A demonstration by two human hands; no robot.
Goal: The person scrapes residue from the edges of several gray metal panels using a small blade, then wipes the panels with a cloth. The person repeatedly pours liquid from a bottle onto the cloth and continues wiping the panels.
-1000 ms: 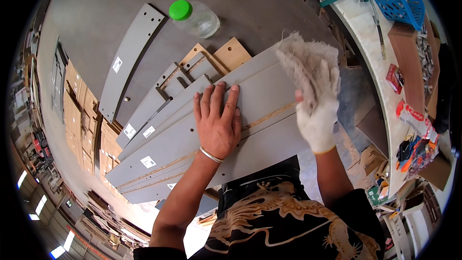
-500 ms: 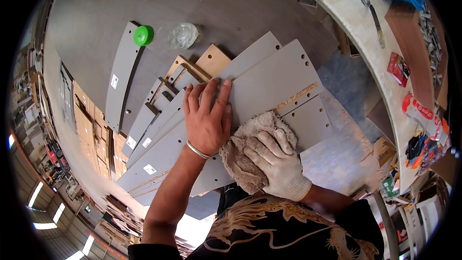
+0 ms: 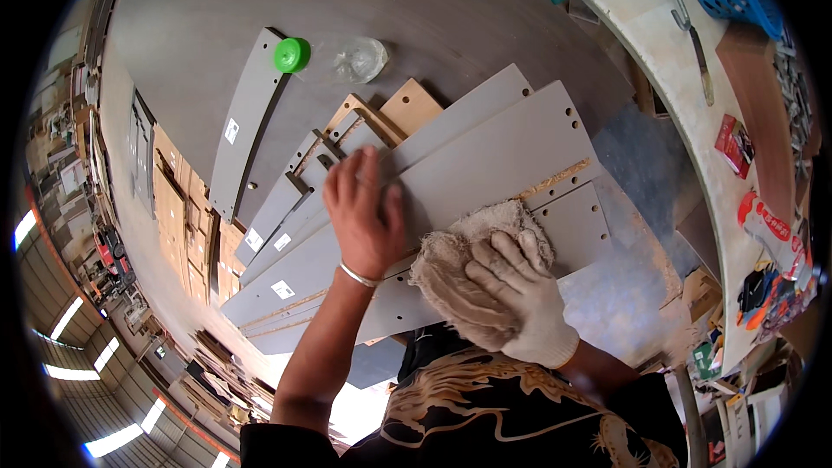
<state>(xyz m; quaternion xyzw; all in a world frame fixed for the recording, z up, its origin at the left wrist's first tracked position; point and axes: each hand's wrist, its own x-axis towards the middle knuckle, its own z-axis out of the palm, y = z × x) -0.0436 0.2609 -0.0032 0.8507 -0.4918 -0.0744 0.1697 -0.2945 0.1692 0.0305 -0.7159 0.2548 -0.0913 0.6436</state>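
Workshop all around, and a big grey worktop (image 3: 416,0) with a clear jar (image 3: 360,61) just past a fanned-out stack of grey panels (image 3: 485,152). Bare left hand (image 3: 364,221) is over the panels, bit blurry, fingers loosely bent and free. Gloved right hand (image 3: 527,308) lies on a shaggy rag (image 3: 455,277) atop the panels' near side, fingers stretched out; can't tell if they're gripping it.

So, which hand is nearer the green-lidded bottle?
Left: the left hand is below the bottle in view, over the grey panels; the gloved right hand is farther down and rightward, on a rag.
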